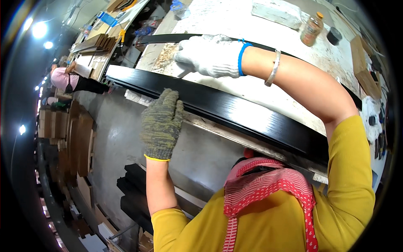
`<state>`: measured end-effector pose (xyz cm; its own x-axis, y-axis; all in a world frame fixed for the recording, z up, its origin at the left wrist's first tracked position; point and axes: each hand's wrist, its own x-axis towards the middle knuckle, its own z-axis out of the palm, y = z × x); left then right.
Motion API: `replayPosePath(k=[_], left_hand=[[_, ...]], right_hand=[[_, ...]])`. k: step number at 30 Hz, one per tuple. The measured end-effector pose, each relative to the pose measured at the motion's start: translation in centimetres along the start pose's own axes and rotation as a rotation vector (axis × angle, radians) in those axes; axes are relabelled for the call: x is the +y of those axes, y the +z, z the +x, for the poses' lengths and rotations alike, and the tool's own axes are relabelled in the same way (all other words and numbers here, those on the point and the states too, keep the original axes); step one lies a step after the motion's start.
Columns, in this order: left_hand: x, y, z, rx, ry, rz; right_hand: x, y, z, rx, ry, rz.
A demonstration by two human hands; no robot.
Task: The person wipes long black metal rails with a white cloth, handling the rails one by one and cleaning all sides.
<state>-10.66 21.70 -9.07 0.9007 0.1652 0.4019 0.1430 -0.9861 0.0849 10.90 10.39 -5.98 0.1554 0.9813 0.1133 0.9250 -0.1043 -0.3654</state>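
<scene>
A long black board (235,107) with a glossy wood-grain face lies along the near side of the white worktable. My left hand (161,126), in a grey-green knitted glove, grips its near edge, fingertips over the top. My right hand (210,56), in a white knitted glove with a blue cuff, is closed above the far edge of the board. A small pale piece shows below its curled fingers; what it is I cannot make out. Behind that hand runs a second, narrow black strip (161,38), partly covered by my right arm.
On the worktable (226,19) stand a bottle with an orange cap (312,29), a dark round container (334,36) and a white block (276,12). Black pieces (136,191) lie low at the left. Stacked brown boards (79,134) and a person in pink (67,79) are farther left.
</scene>
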Motion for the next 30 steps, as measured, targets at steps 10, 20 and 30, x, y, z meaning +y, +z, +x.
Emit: replayPosePath(k=[10,20,30], left_hand=[[2.9,-1.4,2.4,-0.203,0.128,0.172],[19.8,-1.7,1.4,-0.302,0.804,-0.193],[31.6,-2.7,0.4,-0.335,0.917,-0.167]], right_hand=[[0.6,-6.5,-22.3,0.343,0.293,0.090],[-11.3,-3.5,-45.8,0.542,0.932,-0.279],[-17.8,-2.8,-72.7,0.884,1.729,-0.396]])
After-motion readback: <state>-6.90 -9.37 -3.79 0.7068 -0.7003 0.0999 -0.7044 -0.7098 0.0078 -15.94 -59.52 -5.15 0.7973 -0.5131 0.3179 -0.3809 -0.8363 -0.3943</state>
